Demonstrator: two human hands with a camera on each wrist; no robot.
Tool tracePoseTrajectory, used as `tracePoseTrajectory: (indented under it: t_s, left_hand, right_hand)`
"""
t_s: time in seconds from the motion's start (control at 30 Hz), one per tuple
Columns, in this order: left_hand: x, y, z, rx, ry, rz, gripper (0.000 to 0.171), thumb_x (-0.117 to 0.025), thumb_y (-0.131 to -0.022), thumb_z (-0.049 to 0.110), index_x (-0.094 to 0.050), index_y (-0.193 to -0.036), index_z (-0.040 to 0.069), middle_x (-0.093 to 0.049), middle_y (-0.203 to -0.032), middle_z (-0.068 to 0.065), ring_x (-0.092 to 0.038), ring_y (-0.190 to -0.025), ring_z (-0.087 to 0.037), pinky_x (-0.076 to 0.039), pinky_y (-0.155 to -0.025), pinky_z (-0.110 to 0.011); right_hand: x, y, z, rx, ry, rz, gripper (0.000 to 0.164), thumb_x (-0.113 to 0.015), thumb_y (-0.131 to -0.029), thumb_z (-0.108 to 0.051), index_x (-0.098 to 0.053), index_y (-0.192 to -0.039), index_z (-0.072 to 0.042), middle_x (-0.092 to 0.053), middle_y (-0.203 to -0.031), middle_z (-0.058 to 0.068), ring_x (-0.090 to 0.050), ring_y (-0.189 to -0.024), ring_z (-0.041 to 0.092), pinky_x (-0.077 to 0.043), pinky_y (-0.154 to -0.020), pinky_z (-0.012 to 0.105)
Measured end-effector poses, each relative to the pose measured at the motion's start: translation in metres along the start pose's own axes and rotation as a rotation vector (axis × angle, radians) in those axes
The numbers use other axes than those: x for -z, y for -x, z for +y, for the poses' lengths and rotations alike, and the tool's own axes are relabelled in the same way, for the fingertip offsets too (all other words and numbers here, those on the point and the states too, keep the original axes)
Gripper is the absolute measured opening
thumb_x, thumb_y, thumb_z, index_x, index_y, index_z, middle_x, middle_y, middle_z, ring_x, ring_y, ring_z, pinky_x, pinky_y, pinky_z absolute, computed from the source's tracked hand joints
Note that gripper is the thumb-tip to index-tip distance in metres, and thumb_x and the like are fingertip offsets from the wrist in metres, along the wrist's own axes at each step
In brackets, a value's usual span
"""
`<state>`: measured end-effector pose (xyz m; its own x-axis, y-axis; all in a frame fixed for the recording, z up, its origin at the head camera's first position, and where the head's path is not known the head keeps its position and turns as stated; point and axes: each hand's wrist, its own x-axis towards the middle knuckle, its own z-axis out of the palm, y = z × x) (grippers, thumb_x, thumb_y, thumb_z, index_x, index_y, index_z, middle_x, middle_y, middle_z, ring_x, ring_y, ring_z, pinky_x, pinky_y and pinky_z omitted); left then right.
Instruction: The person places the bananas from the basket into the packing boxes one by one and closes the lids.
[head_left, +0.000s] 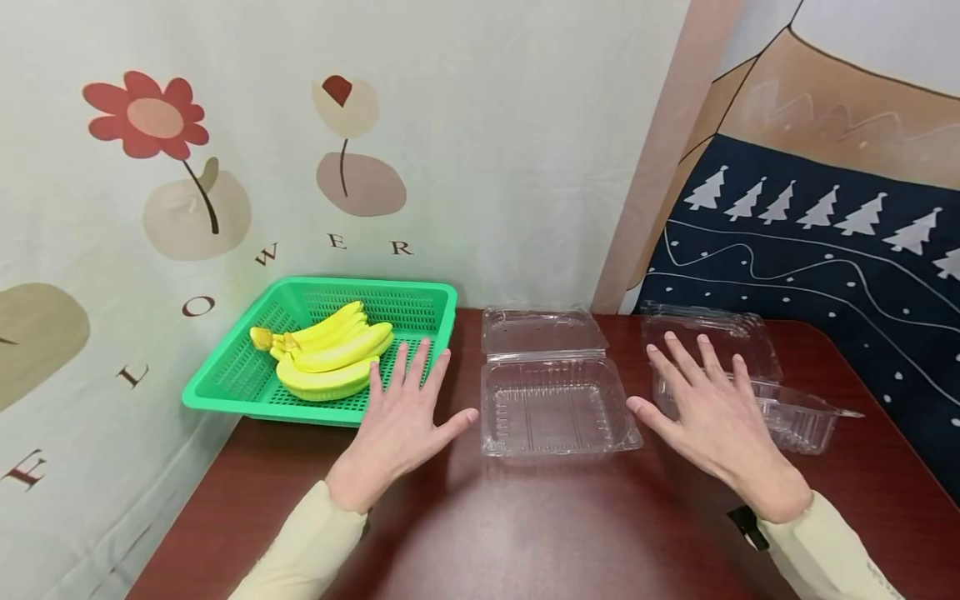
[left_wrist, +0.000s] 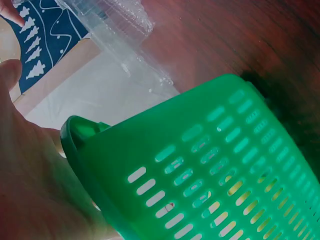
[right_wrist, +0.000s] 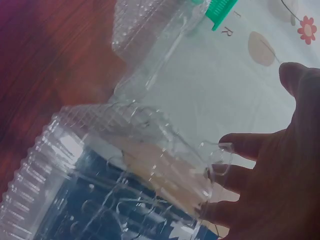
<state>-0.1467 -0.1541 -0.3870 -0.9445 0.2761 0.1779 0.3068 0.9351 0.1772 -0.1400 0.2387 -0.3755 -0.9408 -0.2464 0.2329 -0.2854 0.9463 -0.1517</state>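
My left hand (head_left: 401, 425) is spread with straight fingers over the near right corner of a green plastic basket (head_left: 217, 400). A bunch of yellow bananas (head_left: 337, 354) lies in that basket. Between my hands, a clear plastic clamshell box (head_left: 555, 408) stands on the table with its lid (head_left: 543, 332) folded back. My right hand (head_left: 712, 425) is likewise spread, above a second clear clamshell box (head_left: 798, 421) whose lid also lies back. Neither hand holds anything. In the left wrist view, the basket's slotted wall (left_wrist: 200, 165) hides most of the bananas.
The dark red wooden table (head_left: 517, 533) runs up to a pale curtain (head_left: 495, 167) printed with flowers and letters. A navy panel with white trees (head_left: 810, 242) hangs at the right, close behind the second box.
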Motion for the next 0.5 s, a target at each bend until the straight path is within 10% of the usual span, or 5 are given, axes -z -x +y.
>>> tracePoseTrajectory:
  t_s: [0.5]
  left_hand:
    - [0.017, 0.007, -0.016, -0.016, -0.040, 0.059, 0.090, -0.052, -0.096, 0.070, -0.034, -0.163, 0.013, -0.027, -0.168, -0.018, -0.015, -0.155, -0.045, -0.008, -0.118, -0.073]
  right_hand:
    - [-0.004, -0.007, -0.030, 0.084, -0.018, 0.053, 0.082, -0.055, -0.096, -0.066, -0.046, -0.157, -0.012, -0.031, -0.166, 0.017, -0.021, -0.152, 0.050, -0.014, -0.112, 0.079]
